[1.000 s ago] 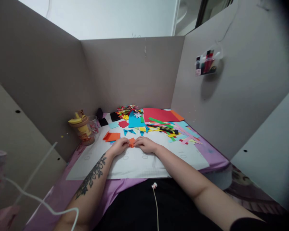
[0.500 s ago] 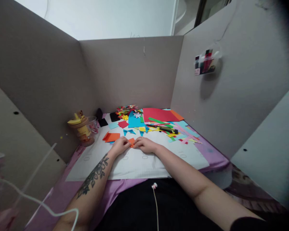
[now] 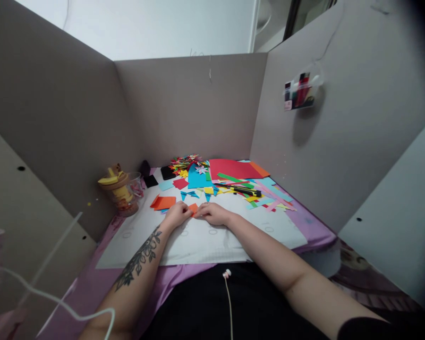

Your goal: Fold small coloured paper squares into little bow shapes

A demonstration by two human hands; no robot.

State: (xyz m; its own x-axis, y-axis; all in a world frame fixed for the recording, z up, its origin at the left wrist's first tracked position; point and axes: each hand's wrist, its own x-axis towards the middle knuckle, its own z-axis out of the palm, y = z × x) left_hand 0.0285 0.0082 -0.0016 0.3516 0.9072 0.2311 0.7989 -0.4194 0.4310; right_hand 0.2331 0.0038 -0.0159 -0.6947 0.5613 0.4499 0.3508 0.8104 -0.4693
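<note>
My left hand (image 3: 177, 214) and my right hand (image 3: 213, 213) meet on the white mat (image 3: 198, 238), fingertips pinched together on a small orange paper piece (image 3: 193, 208). Both hands rest low on the mat with fingers curled. Just left of my left hand lies a folded orange paper sheet (image 3: 164, 202). Most of the small orange piece is hidden between my fingers.
Coloured paper scraps (image 3: 265, 198), a red sheet (image 3: 230, 168), a blue sheet (image 3: 197, 179) and a pile of folded paper stars (image 3: 186, 163) lie beyond my hands. A yellow-black utility knife (image 3: 243, 191) lies among them. A cup with a yellow toy (image 3: 122, 189) stands left. Grey partition walls (image 3: 184, 104) enclose the desk.
My hands stay pinched on the orange piece with only slight finger shifts. The view has drifted a little.
</note>
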